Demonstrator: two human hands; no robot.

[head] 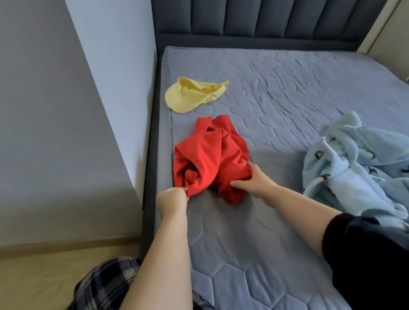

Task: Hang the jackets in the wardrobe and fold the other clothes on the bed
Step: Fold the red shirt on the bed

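A crumpled red garment (210,158) lies on the blue quilted mattress (268,96) near its left edge. My left hand (172,202) pinches the garment's near left corner with curled fingers. At the near right side of the same garment, my right hand (253,181) grips the cloth between thumb and fingers. A yellow garment (192,95) lies flat farther up the bed. A light blue fleece garment with small dark prints (368,169) is bunched at the right.
A dark padded headboard (270,2) stands at the far end. A grey wall (40,109) runs close along the bed's left side, with a narrow strip of wooden floor (33,271) below. A pale cabinet (399,35) stands at the far right.
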